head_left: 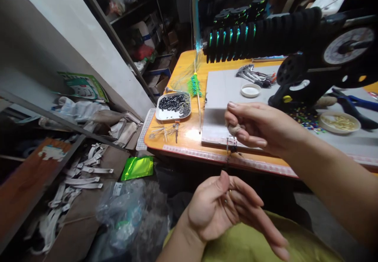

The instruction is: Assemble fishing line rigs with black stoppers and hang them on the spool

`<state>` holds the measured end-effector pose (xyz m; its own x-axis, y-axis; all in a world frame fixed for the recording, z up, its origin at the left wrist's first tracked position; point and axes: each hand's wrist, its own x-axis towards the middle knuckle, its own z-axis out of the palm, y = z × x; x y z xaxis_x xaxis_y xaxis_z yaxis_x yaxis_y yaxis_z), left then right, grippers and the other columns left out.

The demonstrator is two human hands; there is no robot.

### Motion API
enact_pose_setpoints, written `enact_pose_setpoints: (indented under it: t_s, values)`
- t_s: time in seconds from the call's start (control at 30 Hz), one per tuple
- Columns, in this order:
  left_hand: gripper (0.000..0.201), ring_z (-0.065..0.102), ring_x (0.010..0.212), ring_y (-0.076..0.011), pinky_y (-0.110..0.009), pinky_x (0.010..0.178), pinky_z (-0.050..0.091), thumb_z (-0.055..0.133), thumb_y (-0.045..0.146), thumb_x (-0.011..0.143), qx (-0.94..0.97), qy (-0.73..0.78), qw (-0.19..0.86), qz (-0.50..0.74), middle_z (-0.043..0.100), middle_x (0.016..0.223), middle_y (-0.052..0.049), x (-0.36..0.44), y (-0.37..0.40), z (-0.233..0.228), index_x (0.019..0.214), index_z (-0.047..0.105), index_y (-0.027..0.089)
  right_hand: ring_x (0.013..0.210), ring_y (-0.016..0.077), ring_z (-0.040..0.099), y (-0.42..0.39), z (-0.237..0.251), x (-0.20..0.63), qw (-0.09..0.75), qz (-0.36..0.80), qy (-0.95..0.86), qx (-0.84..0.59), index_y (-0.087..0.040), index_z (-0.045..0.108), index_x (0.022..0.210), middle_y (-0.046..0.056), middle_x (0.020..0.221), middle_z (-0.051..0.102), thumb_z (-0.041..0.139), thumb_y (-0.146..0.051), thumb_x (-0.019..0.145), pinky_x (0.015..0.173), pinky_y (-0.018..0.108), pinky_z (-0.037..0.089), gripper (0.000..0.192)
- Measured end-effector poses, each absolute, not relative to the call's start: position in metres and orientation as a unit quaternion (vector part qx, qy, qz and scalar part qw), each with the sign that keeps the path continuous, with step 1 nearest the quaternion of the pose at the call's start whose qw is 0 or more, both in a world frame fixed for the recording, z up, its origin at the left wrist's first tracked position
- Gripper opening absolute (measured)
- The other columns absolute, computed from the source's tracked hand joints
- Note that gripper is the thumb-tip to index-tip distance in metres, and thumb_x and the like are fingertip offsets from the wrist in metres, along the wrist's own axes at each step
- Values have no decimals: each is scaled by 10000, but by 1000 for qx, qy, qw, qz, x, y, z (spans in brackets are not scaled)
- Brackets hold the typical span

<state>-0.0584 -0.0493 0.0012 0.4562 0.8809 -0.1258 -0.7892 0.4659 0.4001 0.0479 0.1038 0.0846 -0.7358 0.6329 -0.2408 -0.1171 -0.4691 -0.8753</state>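
Observation:
My right hand (261,130) is above the front edge of the table, its fingers curled in towards the thumb. A beige wrapping covers one of its fingers, and whatever the fingers pinch is too small to make out. Lower down, my left hand (215,207) is turned palm up with its fingers stretched out and the thumb lying along the index finger. Tiny gold and pale specks show at the base of its fingers. Between the hands, a small dark metal fitting (232,148) stands at the table edge, partly hidden by my right hand.
A white tray (159,114) of black sinker-like pieces sits left on the yellow table (190,130). A black machine with a ribbed roller (265,35) looms at right. Nearby lie a dish of gold pieces (339,122), loose coloured beads (307,120) and blue-handled pliers (362,102).

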Motion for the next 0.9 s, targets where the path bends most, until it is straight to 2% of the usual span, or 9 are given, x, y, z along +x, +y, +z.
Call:
enact_pose_setpoints:
  t_s: [0.07, 0.27, 0.57, 0.67, 0.73, 0.77, 0.83, 0.9]
  values:
    - [553, 752, 645, -273, -420, 789, 543, 648, 667, 848, 139, 149, 841, 501, 774, 691, -139, -56, -53, -4, 834, 730, 121, 280, -10, 323, 106, 82, 49, 232, 812, -460, -273, -156, 566, 702, -11, 488, 575, 529, -362, 1009, 322, 76, 171, 371]
    - [553, 774, 700, -286, -408, 790, 550, 623, 622, 892, 136, 80, 837, 524, 794, 755, -176, -55, -52, -16, 922, 765, 87, 260, 0, 320, 111, 77, 49, 231, 817, -471, -241, -145, 581, 687, 3, 481, 600, 749, -439, 837, 273, 78, 208, 371]
    - [604, 755, 673, -258, -396, 783, 551, 562, 654, 915, 168, 101, 822, 534, 782, 733, -154, -54, -53, -12, 927, 775, 88, 278, -4, 308, 108, 82, 51, 238, 805, -486, -243, -146, 600, 709, 2, 497, 596, 650, -384, 932, 285, 83, 197, 330]
    - [450, 756, 847, -261, -402, 869, 539, 570, 511, 968, 283, 217, 740, 571, 800, 962, -163, -60, -49, 4, 1079, 759, 117, 302, 1, 298, 108, 85, 54, 247, 787, -510, -243, -139, 670, 802, -16, 487, 572, 653, -374, 941, 302, 96, 174, 273]
    - [361, 712, 1020, -255, -392, 996, 486, 633, 376, 961, 407, 343, 614, 583, 778, 1085, -141, -66, -43, 15, 1228, 713, 146, 338, 19, 329, 108, 87, 56, 255, 758, -549, -242, -143, 716, 912, -35, 470, 534, 673, -382, 935, 329, 114, 212, 244]
    - [387, 697, 1040, -244, -383, 1027, 466, 642, 351, 960, 446, 380, 558, 588, 777, 1063, -119, -69, -39, 19, 1294, 676, 159, 357, 30, 347, 108, 88, 58, 257, 743, -569, -241, -150, 727, 961, -42, 466, 519, 675, -390, 936, 344, 126, 239, 247]
    - [432, 712, 921, -206, -359, 980, 500, 605, 376, 985, 458, 394, 510, 612, 773, 909, -71, -73, -29, 24, 1360, 614, 163, 384, 46, 364, 107, 90, 60, 257, 722, -598, -236, -168, 733, 1021, -45, 470, 509, 663, -413, 946, 368, 153, 275, 265]
    - [446, 708, 677, -164, -308, 759, 574, 518, 428, 1022, 419, 370, 530, 637, 744, 765, -30, -76, -17, 25, 1369, 572, 153, 385, 51, 354, 107, 91, 60, 251, 720, -605, -230, -179, 732, 1034, -43, 481, 519, 650, -433, 954, 362, 169, 266, 279]
